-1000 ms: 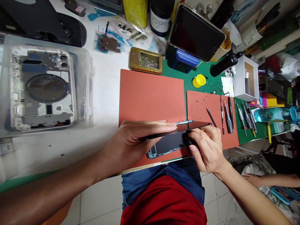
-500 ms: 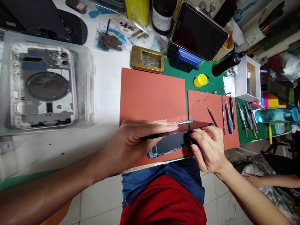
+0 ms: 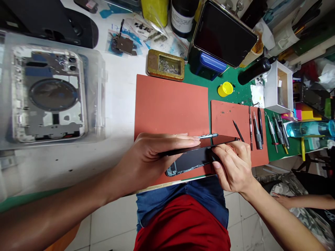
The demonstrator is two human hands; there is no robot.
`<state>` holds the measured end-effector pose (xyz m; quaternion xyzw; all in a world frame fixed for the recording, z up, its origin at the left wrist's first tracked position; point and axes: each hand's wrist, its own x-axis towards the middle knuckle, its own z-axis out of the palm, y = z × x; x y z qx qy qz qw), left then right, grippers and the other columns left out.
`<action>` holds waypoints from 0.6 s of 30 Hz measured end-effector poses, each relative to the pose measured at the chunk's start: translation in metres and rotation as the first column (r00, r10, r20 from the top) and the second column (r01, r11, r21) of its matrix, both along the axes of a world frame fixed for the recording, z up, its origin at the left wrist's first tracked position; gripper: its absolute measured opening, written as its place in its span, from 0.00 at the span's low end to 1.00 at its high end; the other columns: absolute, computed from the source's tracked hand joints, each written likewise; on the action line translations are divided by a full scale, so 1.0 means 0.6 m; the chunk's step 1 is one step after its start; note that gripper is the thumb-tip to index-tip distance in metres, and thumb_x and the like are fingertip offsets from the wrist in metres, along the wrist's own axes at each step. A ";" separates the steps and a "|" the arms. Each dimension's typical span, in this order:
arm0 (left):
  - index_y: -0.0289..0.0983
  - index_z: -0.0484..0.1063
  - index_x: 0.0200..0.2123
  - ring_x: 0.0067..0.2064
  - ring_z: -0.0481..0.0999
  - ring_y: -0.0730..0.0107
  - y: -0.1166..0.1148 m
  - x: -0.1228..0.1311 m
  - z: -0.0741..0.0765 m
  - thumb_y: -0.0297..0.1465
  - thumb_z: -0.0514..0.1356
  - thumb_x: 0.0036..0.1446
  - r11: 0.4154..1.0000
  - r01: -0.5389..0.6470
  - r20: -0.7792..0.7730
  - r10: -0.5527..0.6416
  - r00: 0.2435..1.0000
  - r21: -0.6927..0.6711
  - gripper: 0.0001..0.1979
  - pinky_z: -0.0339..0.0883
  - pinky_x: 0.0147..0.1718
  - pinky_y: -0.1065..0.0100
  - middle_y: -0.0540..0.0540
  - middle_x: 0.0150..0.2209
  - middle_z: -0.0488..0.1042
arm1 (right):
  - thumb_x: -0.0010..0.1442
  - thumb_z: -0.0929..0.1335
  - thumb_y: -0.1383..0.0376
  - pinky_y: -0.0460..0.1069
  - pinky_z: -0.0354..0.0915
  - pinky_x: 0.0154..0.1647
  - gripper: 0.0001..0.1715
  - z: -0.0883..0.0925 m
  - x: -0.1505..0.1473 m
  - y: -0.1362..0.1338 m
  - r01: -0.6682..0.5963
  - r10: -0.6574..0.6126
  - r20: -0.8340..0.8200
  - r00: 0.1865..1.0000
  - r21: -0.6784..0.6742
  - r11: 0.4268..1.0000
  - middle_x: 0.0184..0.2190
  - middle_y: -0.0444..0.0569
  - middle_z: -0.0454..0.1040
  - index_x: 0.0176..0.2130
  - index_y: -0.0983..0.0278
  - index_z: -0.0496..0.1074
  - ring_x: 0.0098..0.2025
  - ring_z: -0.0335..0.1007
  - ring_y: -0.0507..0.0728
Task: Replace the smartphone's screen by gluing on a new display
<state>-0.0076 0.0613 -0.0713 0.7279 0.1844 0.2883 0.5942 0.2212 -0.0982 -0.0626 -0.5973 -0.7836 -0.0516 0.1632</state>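
A thin black phone screen [image 3: 193, 147] stands nearly on edge above the orange mat. My left hand [image 3: 157, 148] is closed on it, fingers flat along its far face. Past those fingertips shows a narrow pale, bright-edged strip [image 3: 209, 136]; I cannot make out what it is. My right hand [image 3: 232, 164] has its fingers bent at the screen's right end, and the thumb is lower and apart. Something small and dark lies between thumb and fingers, too hidden to name. Beneath the screen, a phone frame [image 3: 191, 163] with a dark inside lies on the mat, partly covered by my hands.
An orange mat [image 3: 170, 104] lies under the work; a second mat [image 3: 227, 115] beside it bears a black stick [image 3: 238, 130] and several slim tools. A gold tin [image 3: 165, 65], yellow cap [image 3: 225, 89] and propped phone [image 3: 225, 33] stand behind. Left is a boxed phone housing [image 3: 52, 94]. A person's arm [image 3: 309, 201] is at right.
The view has shifted slightly, so the bench appears a little further right. Both hands and the phone screen keep almost the same pose.
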 end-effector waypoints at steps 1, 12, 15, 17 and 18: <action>0.46 0.83 0.54 0.54 0.86 0.68 0.000 0.000 0.000 0.21 0.64 0.66 1.000 -0.003 0.003 0.003 1.000 0.010 0.19 0.78 0.59 0.68 0.54 0.54 0.84 | 0.69 0.65 0.67 0.60 0.61 0.53 0.15 0.000 0.000 0.000 0.001 -0.001 0.004 1.000 -0.001 1.000 0.46 0.59 0.81 0.53 0.71 0.73 0.51 0.68 0.66; 0.44 0.82 0.55 0.54 0.85 0.73 -0.002 -0.002 -0.003 0.18 0.64 0.65 0.999 0.003 0.022 -0.004 1.000 0.039 0.21 0.76 0.59 0.73 0.54 0.55 0.84 | 0.69 0.65 0.67 0.59 0.60 0.52 0.15 0.001 -0.002 -0.002 0.001 -0.001 0.031 1.000 0.002 1.000 0.43 0.58 0.81 0.52 0.72 0.73 0.48 0.67 0.65; 0.44 0.82 0.55 0.55 0.85 0.72 -0.001 -0.003 -0.005 0.17 0.63 0.64 0.999 0.012 0.020 -0.013 1.000 0.039 0.22 0.75 0.60 0.72 0.54 0.55 0.83 | 0.69 0.65 0.66 0.59 0.60 0.52 0.15 0.001 -0.001 -0.002 0.000 -0.001 0.039 0.999 0.007 1.000 0.43 0.59 0.81 0.51 0.72 0.74 0.48 0.67 0.65; 0.44 0.82 0.56 0.56 0.84 0.72 -0.001 -0.003 -0.005 0.16 0.63 0.64 0.999 0.017 0.020 -0.018 1.000 0.040 0.23 0.75 0.61 0.71 0.54 0.56 0.83 | 0.69 0.65 0.66 0.60 0.60 0.52 0.15 0.002 -0.001 -0.002 0.003 -0.004 0.042 0.999 0.014 1.000 0.43 0.59 0.81 0.51 0.72 0.74 0.49 0.67 0.65; 0.44 0.82 0.56 0.56 0.84 0.73 -0.001 -0.002 -0.005 0.15 0.62 0.64 0.999 0.019 0.022 -0.020 1.000 0.040 0.24 0.74 0.61 0.72 0.54 0.56 0.83 | 0.69 0.65 0.66 0.60 0.60 0.52 0.15 0.002 -0.001 -0.002 0.004 -0.005 0.043 0.999 0.016 1.000 0.43 0.59 0.81 0.51 0.72 0.74 0.49 0.67 0.65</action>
